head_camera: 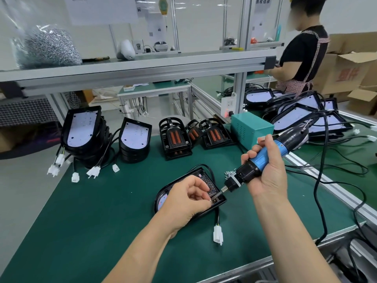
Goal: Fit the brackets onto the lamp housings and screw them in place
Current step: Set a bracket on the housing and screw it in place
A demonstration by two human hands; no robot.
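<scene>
Left hand (187, 199): fingers curled, thumb and forefinger pinching a small screw (210, 199) over the right end of a lamp housing (222, 200). Right hand (265, 172): wrapped round a blue and black electric screwdriver (247, 174), which is tilted down to the left with its bit tip just beside the pinched screw. The housing lies flat near the middle of the green tabletop (102, 221), with a ribbed black bracket (213, 187) seated on its right end; its cable ends in a white plug (217, 235) on the near side. A small heap of loose screws (229, 173) lies just beyond the housing, by the tool's nose. Farther off: two stacks of housings (81, 127) at far left with white plugs trailing, stacked brackets with orange rods (175, 139) at far centre, a teal box (252, 129) to their right, and more housings (306, 111) at far right. Another person (302, 58) stands beyond those.
</scene>
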